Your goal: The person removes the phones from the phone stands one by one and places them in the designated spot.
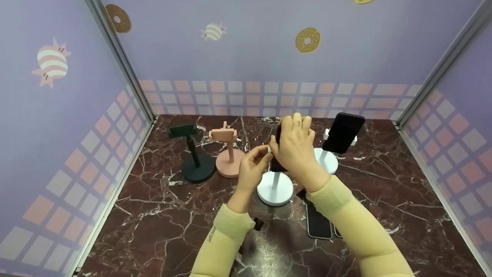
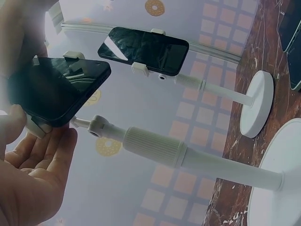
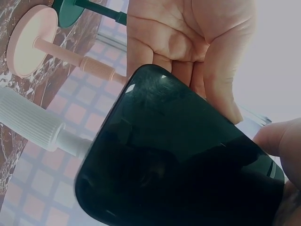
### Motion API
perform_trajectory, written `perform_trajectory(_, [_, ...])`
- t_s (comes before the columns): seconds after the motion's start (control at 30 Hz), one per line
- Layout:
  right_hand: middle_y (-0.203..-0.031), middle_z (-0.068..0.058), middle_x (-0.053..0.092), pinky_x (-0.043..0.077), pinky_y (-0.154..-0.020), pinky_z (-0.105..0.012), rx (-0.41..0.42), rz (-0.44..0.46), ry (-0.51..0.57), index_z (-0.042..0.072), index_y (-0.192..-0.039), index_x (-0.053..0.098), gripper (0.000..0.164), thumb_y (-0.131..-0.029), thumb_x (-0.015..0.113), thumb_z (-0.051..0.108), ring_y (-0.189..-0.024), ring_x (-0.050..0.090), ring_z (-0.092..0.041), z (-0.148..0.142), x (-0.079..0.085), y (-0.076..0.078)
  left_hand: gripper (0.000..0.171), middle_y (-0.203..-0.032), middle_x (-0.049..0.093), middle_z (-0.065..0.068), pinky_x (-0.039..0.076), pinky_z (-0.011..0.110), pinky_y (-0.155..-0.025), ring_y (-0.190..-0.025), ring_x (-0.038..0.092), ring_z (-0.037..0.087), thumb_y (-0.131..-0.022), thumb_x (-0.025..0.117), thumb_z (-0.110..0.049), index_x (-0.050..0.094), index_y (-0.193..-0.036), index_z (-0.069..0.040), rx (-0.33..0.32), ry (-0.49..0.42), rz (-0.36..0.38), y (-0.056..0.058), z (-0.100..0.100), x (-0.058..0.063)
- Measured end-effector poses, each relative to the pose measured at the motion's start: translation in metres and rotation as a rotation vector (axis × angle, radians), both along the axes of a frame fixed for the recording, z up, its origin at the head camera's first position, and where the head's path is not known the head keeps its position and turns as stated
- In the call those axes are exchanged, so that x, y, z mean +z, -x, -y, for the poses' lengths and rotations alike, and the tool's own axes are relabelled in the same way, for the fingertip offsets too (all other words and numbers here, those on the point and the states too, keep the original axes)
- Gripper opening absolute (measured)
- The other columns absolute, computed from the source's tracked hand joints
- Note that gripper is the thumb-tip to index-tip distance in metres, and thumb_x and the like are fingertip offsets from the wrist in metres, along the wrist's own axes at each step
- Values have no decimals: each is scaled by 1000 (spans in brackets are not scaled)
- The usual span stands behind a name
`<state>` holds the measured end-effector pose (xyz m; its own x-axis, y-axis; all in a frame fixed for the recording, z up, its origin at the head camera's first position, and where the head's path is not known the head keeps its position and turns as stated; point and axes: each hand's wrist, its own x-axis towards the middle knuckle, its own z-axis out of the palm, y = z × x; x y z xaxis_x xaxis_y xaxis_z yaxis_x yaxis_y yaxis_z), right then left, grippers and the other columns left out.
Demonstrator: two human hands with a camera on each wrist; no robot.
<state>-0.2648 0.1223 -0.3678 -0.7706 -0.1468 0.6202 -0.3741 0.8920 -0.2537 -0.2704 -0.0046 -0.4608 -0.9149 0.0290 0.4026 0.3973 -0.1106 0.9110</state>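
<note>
A black phone (image 2: 61, 82) sits in the white clamp (image 2: 35, 127) of a white phone stand (image 1: 275, 188). My left hand (image 1: 251, 171) pinches the clamp at the phone's left edge, its fingers behind and its thumb in front. My right hand (image 1: 296, 148) grips the upper part of the phone and covers much of it in the head view. Up close in the right wrist view, the dark glossy phone screen (image 3: 174, 155) tilts across the picture. To the right, a second white stand (image 1: 326, 161) bears another black phone (image 1: 343, 132).
A dark green stand (image 1: 198, 169) and a pink stand (image 1: 230, 165) are at the left, no phone in either. A phone (image 1: 319, 223) lies flat under my right forearm, another beside it mostly hidden. A small black object (image 1: 258, 224) lies by the left sleeve. Patterned walls enclose the marbled table.
</note>
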Motion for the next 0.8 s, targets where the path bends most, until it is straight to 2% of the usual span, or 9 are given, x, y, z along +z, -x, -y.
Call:
perform_trajectory(0.4, [-112, -25, 46, 44, -78, -59, 34, -10, 9, -1, -109, 47, 33, -92, 65, 21, -108, 38, -47, -4, -2, -1, 27, -112, 70, 31, 55, 19, -84, -90, 65, 0, -97, 67, -1, 66, -119, 14, -11, -4, -2, -1, 0, 0])
perform_trajectory(0.67, [-110, -24, 45, 42, -76, -58, 62, -23, 24, 0, -110, 47, 33, -92, 65, 20, -106, 37, -46, -6, -2, 0, 26, -111, 69, 32, 52, 17, -79, -87, 63, 0, -98, 66, 0, 65, -120, 15, -16, 3, -3, 0, 1, 0])
perform_trajectory(0.8, [-110, -25, 46, 42, -76, -59, 80, -41, 35, -1, -110, 47, 33, -91, 66, 19, -107, 38, -47, -7, -3, 0, 26, -112, 69, 33, 53, 17, -82, -90, 65, -1, -98, 65, 1, 65, -119, 15, -18, 4, -3, -1, 1, 1])
